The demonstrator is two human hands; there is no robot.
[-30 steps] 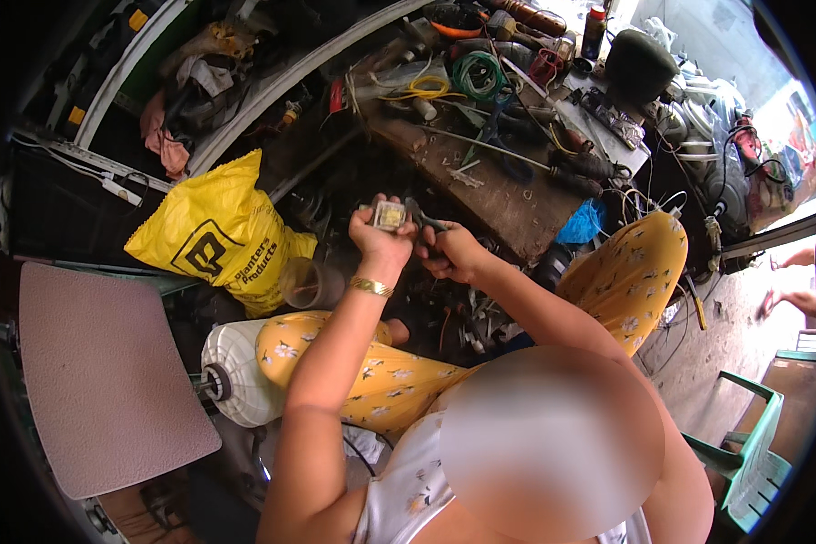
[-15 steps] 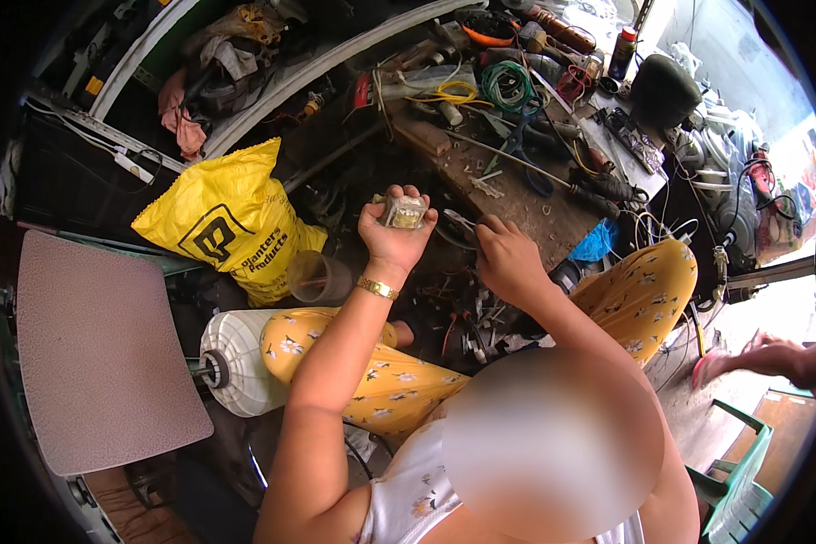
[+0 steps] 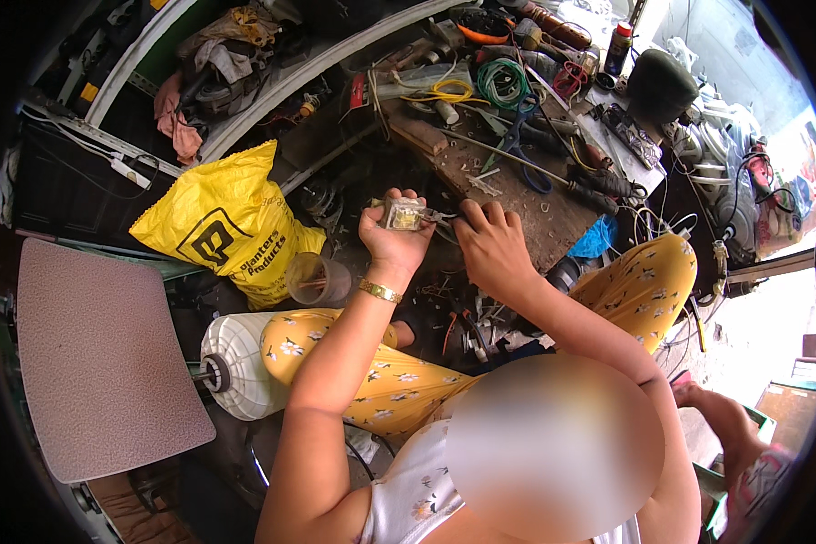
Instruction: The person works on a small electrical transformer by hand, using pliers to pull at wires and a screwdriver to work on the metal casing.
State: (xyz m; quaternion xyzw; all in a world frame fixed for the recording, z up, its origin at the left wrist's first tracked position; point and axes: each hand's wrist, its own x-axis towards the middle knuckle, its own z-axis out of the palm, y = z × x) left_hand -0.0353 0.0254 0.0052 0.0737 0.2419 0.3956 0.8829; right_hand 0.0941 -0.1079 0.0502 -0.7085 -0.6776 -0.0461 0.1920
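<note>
Box (image 3: 405, 216) is gripped in your left hand (image 3: 397, 243); right hand (image 3: 494, 245) grips a tool (image 3: 441, 216) at box's 3 o'clock. Apparent step: tool work; next move needs steady hold.

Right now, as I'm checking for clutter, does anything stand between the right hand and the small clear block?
Only the metal tool held in the right hand, reaching toward the small clear block in the left hand; whether its tip touches is unclear. Nothing else visible stands between.

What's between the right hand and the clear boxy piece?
Head view: the tip of a metal tool, from the right hand toward the clear boxy piece; contact unclear.
</note>
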